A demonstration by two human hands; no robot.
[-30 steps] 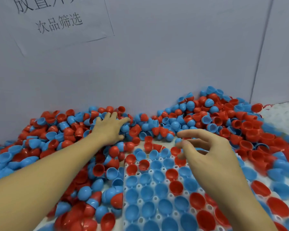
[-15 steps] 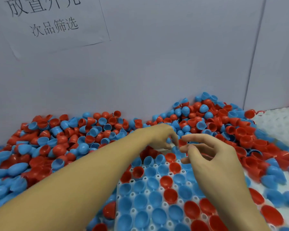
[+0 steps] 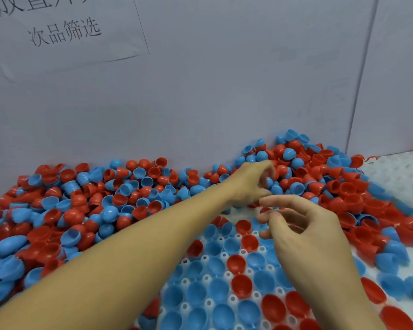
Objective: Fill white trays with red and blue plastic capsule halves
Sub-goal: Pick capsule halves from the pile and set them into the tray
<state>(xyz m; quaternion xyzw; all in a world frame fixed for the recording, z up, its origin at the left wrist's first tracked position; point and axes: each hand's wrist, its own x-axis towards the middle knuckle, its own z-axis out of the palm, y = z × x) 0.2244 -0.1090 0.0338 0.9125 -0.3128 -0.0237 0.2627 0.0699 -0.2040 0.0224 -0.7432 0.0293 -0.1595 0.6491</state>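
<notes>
Here, left hand curled in capsule pile (grip unclear), right hand loosely spread above tray's far edge.

Both forearms are bare, with no sleeves, gloves or jewellery showing.

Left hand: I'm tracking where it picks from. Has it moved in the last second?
Yes. The left hand swept rightward across the capsule pile, now beyond the tray's far edge.

Ahead of you stands a pale grey wall, with a vertical seam running down its right part. At your upper left a white paper sign with black handwritten Chinese characters is stuck to that wall.
</notes>
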